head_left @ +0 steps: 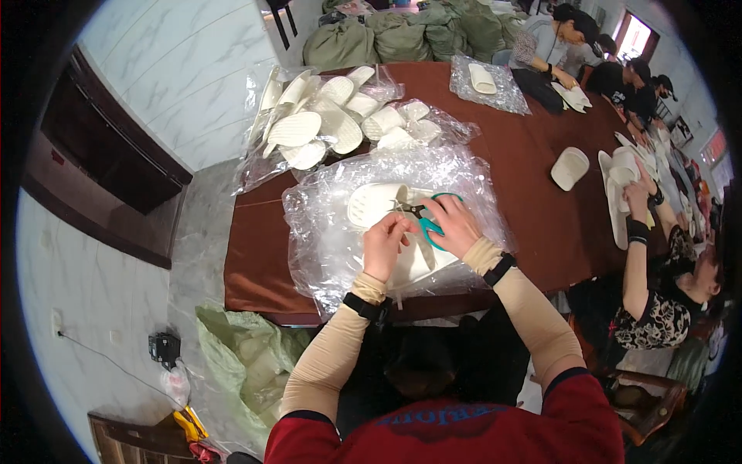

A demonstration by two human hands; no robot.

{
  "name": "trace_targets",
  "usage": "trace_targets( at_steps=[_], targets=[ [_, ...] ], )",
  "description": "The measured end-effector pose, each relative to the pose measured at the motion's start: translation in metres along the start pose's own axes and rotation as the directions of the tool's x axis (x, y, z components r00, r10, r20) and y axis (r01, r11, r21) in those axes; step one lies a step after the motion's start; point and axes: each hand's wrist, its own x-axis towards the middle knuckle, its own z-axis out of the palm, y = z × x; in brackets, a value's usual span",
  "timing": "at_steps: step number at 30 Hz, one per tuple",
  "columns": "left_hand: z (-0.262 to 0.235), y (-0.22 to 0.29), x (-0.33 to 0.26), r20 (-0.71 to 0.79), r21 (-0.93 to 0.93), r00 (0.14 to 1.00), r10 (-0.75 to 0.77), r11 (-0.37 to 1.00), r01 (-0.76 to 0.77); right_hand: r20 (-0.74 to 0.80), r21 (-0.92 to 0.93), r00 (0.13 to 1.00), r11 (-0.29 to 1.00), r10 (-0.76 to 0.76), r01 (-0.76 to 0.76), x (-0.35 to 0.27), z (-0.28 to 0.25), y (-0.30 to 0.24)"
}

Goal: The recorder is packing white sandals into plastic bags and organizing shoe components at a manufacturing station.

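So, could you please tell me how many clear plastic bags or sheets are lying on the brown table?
3: one under the hands, one full of white slippers at the far left, one at the far end. More may be hidden.

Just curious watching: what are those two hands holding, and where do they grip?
Right hand holds green-handled scissors by the handle loops; left hand pinches the white slipper.

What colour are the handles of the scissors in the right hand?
Teal green handles, seen in the head view, in the right hand.

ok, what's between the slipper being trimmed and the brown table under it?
Head view: a sheet of clear crinkled plastic lies between the white slipper and the brown table. The right hand works teal-handled scissors; the left hand holds the slipper.
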Motion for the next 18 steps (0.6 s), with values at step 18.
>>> trace_targets(
  at_steps=[18],
  targets=[
    [-0.029,0.074,-0.029,-0.057,-0.415,0.97,0.234,0.878,-0.237,-0.188,-0.012,0.956,0.973,0.224,-0.23,-0.006,-0.013,0.027]
  ],
)
